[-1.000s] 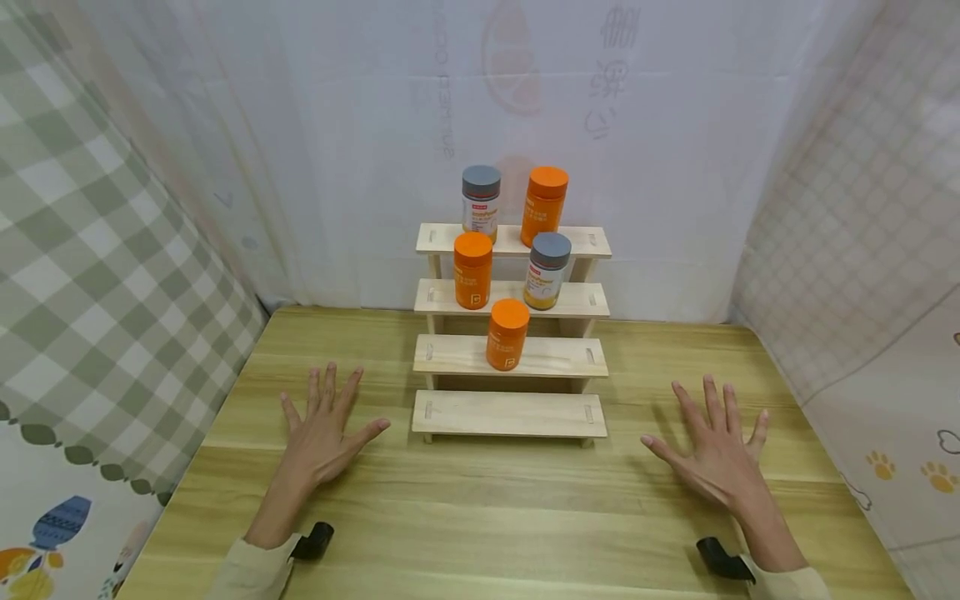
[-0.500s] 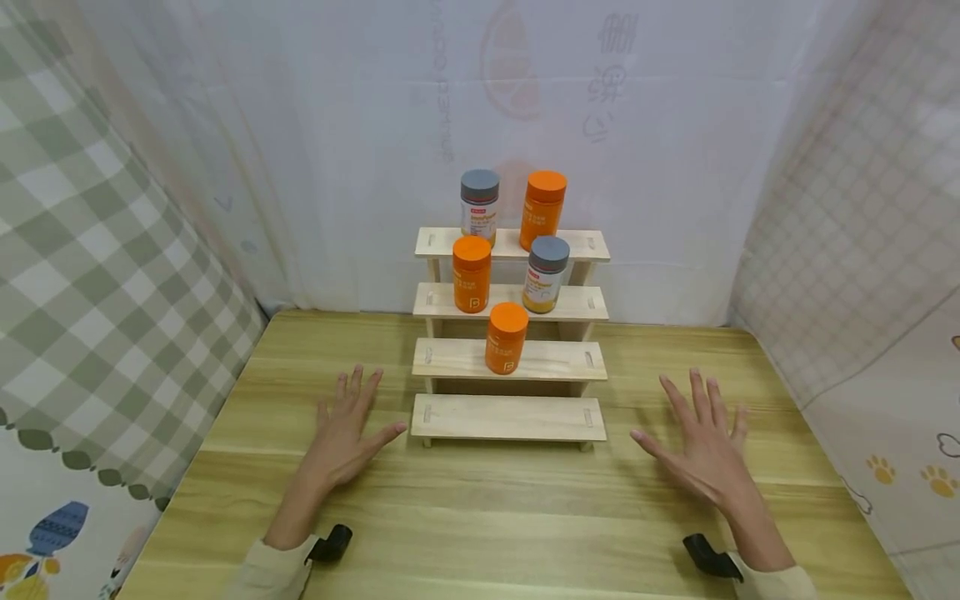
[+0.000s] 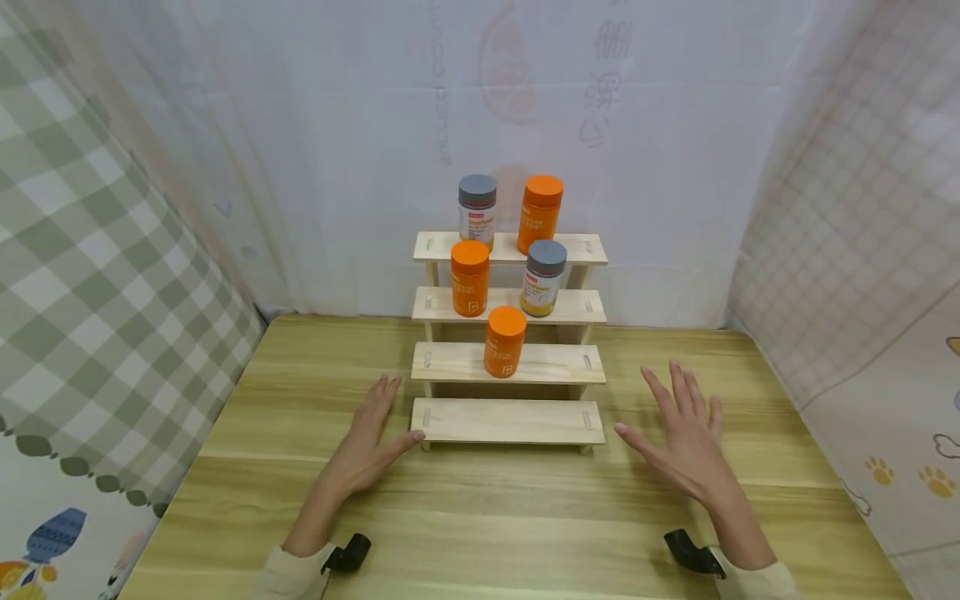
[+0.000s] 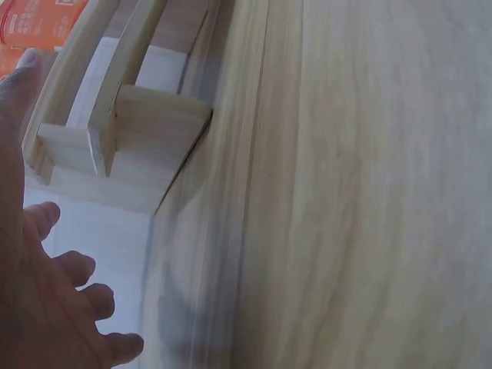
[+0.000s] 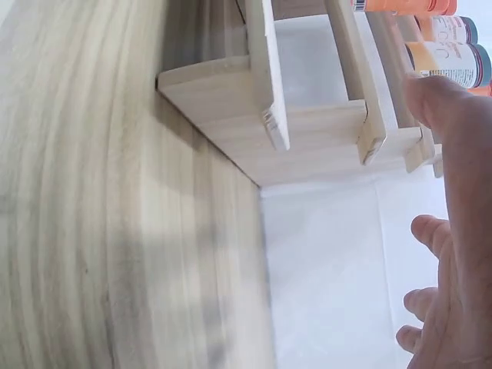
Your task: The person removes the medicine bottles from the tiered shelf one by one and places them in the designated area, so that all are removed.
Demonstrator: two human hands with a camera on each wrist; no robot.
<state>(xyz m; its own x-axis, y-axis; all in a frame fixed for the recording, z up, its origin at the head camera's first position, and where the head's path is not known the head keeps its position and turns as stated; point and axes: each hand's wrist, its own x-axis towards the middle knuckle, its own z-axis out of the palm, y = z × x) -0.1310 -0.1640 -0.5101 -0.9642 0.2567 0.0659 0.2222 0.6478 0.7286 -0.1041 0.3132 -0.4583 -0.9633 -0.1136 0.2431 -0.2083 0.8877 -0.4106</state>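
Observation:
My left hand is beside the left end of the lowest step of a wooden stepped rack, its thumb tip overlapping that corner in the head view. To the rack's right, my right hand has its fingers spread and its thumb pointing at the rack. Neither hand holds anything. On the top step stand a grey-lidded jar and an orange jar. One step lower are an orange jar and a grey-lidded jar. Another orange jar stands on the step below. The lowest step is bare.
The rack stands on a wood-grain table. A white curtain hangs behind it. Green checked cloth slopes along the left side, and a pale patterned cloth borders the right. Each wrist wears a black camera mount.
Both hands have moved inward toward the rack, the left one rightward and the right one leftward, and the left fingers have drawn closer together. The jars stay on the same steps.

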